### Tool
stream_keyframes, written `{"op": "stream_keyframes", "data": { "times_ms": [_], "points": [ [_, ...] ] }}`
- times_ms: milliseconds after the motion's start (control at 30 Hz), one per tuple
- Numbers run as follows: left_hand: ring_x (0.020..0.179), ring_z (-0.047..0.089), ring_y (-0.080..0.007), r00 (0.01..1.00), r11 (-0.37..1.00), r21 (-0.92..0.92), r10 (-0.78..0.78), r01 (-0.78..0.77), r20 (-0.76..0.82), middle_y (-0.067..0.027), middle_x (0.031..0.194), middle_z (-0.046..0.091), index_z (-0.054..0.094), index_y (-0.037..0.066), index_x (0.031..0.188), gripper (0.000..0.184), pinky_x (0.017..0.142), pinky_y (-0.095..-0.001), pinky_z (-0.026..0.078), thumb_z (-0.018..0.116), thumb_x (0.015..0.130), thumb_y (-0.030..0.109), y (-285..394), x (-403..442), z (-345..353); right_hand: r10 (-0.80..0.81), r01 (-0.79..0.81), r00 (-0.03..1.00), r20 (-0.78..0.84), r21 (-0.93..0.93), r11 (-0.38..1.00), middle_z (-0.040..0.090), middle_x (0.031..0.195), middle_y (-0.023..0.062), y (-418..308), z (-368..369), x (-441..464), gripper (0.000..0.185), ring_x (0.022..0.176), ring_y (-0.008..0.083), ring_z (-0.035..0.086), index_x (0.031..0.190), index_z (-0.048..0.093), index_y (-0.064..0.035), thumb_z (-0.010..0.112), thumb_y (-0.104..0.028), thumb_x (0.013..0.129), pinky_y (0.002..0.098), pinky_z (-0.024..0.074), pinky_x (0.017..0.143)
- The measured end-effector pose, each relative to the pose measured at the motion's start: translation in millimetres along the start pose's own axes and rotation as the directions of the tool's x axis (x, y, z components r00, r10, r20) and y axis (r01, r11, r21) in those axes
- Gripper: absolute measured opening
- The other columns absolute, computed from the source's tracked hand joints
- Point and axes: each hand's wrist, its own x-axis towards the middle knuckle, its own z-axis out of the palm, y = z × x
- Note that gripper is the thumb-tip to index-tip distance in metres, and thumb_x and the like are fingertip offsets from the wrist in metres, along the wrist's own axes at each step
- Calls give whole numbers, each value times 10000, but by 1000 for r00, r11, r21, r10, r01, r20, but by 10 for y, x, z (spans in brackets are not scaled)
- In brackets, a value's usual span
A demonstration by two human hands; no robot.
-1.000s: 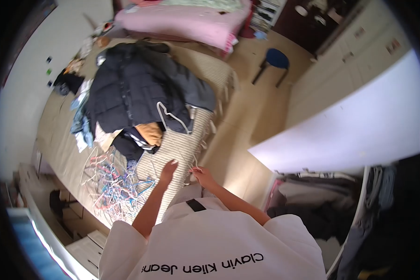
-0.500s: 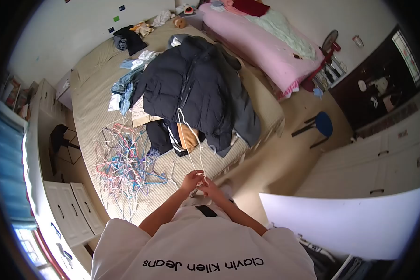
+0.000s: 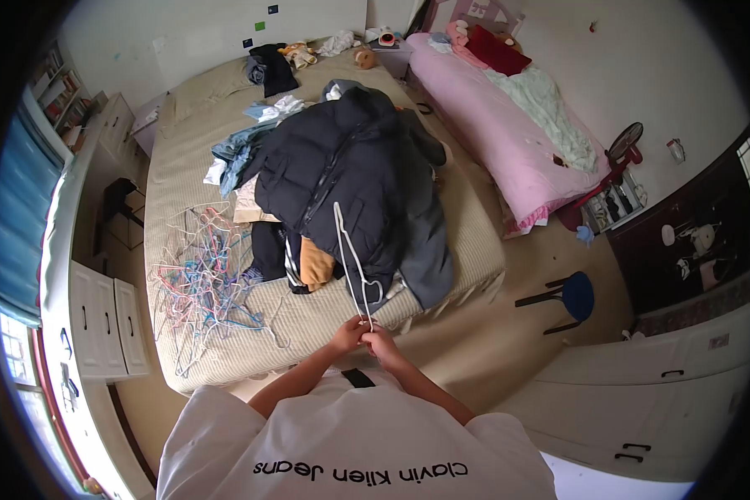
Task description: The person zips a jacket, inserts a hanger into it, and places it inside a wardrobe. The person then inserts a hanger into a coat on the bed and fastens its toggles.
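Both of my hands are closed round one end of a white wire clothes hanger (image 3: 350, 247), just in front of the bed's near edge. My left hand (image 3: 347, 336) grips it from the left, and my right hand (image 3: 384, 344) touches the left one and grips from the right. The hanger points away from me, its long loop narrow, with a hook-like bend near a dark puffer jacket (image 3: 325, 162). That jacket lies on a heap of clothes. To the left spreads a tangle of coloured wire hangers (image 3: 204, 279).
The bed (image 3: 200, 125) has a beige striped cover. Grey cloth (image 3: 429, 250), an orange-brown garment (image 3: 315, 265) and denim (image 3: 237, 150) lie round the jacket. A pink bed (image 3: 475, 108) and a blue stool (image 3: 577, 296) are to the right, white drawers (image 3: 96, 317) to the left.
My view has shifted, showing more of the far wall and pink bed. The hanger's loop looks narrower than before. Both hands still hold it close together.
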Motion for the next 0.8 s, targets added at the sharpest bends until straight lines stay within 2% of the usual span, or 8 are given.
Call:
{"op": "stream_keyframes", "data": {
  "times_ms": [33,100,133,233,367,467,600,800],
  "points": [
    [811,584,-106,1000,998,55,-20,21,-20,-64,926,627,533,24,1166,317,687,-231,478,519,915,219,17,22,91,-25,25,1000,10,12,1000,505,598,-19,-60,-74,-30,143,466,50,417,843,589,-51,525,-93,722,226,301,404],
    [771,572,-95,997,992,-99,-73,72,-5,-48,880,625,555,31,1146,314,671,-223,473,546,903,229,63,57,225,-70,69,997,30,34,997,507,602,-28,-131,-210,-80,164,472,46,411,858,607,-60,528,-96,718,222,283,405],
    [770,571,-92,997,991,-115,-76,75,-5,-44,878,625,559,33,1139,304,673,-222,472,547,906,228,98,62,258,33,-31,999,43,-47,998,509,600,-24,-67,-343,-3,132,485,50,420,830,601,-70,532,-104,722,219,274,406],
    [771,568,-86,997,985,-157,-74,68,-30,-34,878,624,569,32,1117,281,669,-214,466,548,912,222,88,141,303,49,-55,991,127,43,998,498,586,-24,-34,-484,94,103,476,58,415,798,591,-66,532,-111,727,221,279,404],
    [767,563,-76,995,973,-231,-29,6,-94,-22,871,624,574,22,1096,265,641,-195,448,551,912,211,83,200,292,-31,35,990,140,-22,999,442,538,-32,-22,-483,226,90,427,67,374,796,569,-62,523,-112,738,231,273,382],
    [772,588,-86,988,995,-100,2,-18,-152,-32,900,642,578,19,1087,240,631,-194,437,548,907,175,159,191,182,-6,4,995,99,18,1000,432,528,-36,-127,-423,259,66,407,58,361,794,557,-69,526,-102,747,228,263,365],
    [880,630,-146,989,987,-153,19,-41,-143,-79,1012,656,551,25,1135,260,689,-229,432,502,909,146,343,227,-168,-8,-1,993,121,75,997,418,538,-41,-279,-459,409,38,401,55,345,807,526,-68,537,-91,779,216,264,389],
    [798,622,-116,984,976,-192,69,-100,-166,-45,947,663,584,26,1088,235,664,-221,437,562,877,129,558,426,-405,-35,31,998,52,86,996,423,564,-34,-487,-388,596,49,436,52,362,828,513,-58,529,-86,790,215,276,406]
  ]
}}
